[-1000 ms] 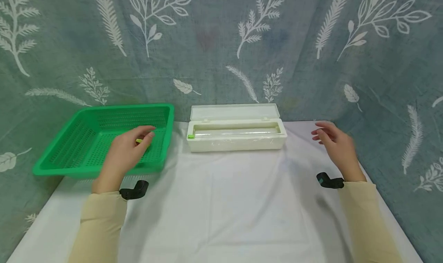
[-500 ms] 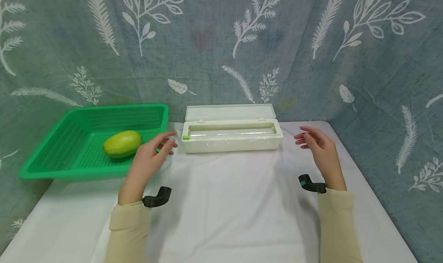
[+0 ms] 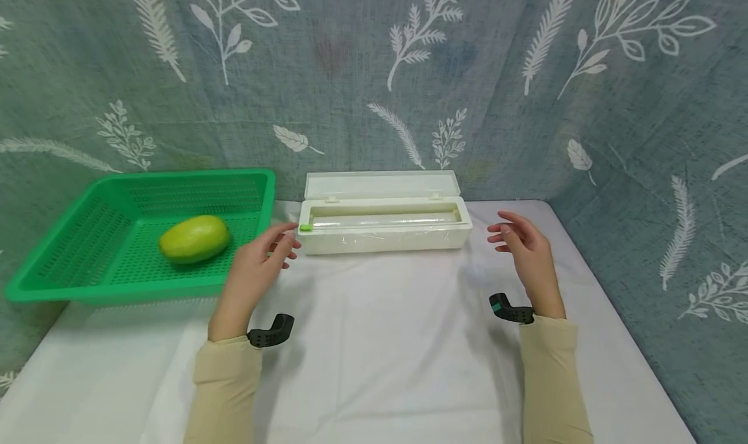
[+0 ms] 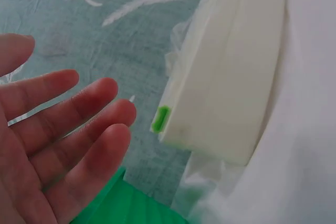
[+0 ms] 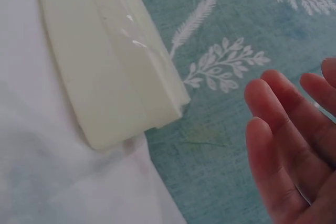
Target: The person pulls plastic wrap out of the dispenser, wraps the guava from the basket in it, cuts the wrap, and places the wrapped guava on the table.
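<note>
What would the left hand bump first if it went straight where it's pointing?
Probably the white box, near its green tab, though the left hand might be high enough to pass over.

2 beige sleeves (image 3: 224,389), 2 black wrist cameras (image 3: 273,332)

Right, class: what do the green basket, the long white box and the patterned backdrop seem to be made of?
Green basket: probably moulded plastic, slightly glossy; even colour, perforated walls. Long white box: likely hard plastic, smooth; straight edges, even off-white colour. Patterned backdrop: apparently woven fabric, matte; visible thread texture.
</note>
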`<state>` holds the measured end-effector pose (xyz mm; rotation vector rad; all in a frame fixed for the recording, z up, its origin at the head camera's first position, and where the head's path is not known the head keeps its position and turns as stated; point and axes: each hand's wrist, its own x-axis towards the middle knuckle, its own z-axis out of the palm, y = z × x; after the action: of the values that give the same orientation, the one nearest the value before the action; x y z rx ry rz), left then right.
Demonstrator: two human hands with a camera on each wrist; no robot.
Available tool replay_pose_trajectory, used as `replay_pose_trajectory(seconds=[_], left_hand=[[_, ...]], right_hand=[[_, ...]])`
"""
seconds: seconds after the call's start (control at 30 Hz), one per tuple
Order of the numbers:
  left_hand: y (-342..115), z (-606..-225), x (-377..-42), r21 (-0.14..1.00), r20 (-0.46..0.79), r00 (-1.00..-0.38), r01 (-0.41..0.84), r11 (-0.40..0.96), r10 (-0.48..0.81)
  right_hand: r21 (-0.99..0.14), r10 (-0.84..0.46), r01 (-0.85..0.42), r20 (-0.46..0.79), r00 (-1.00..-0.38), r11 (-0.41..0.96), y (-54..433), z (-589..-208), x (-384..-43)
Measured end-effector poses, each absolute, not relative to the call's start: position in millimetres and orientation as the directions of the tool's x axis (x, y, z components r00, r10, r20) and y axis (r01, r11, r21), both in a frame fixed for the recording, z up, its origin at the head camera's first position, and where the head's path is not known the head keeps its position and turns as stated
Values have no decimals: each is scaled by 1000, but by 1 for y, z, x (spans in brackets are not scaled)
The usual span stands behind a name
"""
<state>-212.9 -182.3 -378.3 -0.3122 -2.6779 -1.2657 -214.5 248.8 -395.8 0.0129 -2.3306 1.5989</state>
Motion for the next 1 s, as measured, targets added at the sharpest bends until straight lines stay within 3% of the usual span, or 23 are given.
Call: replay_pose_trajectory(seconds=[0.23, 0.43, 0.57, 0.73, 1.0], left_hand=[[-170, -381, -214, 697, 258, -959, 271, 664, 121], [-161, -389, -218, 692, 286, -950, 296, 659, 126], [-157, -395, -220, 706, 295, -950, 288, 647, 101], [-155, -401, -223, 748, 247, -968, 226, 624, 54], [-153, -407, -234, 863, 116, -993, 88, 497, -26]], right_hand=[[-921, 212, -115, 205, -955, 372, 245, -418, -229], [-932, 251, -89, 185, -950, 351, 260, -464, -256], [-967, 232, -96, 153, -961, 238, 262, -482, -266], [-991, 194, -95, 111, -975, 89, 252, -483, -265], [-991, 236, -45, 74, -969, 127, 239, -496, -274]])
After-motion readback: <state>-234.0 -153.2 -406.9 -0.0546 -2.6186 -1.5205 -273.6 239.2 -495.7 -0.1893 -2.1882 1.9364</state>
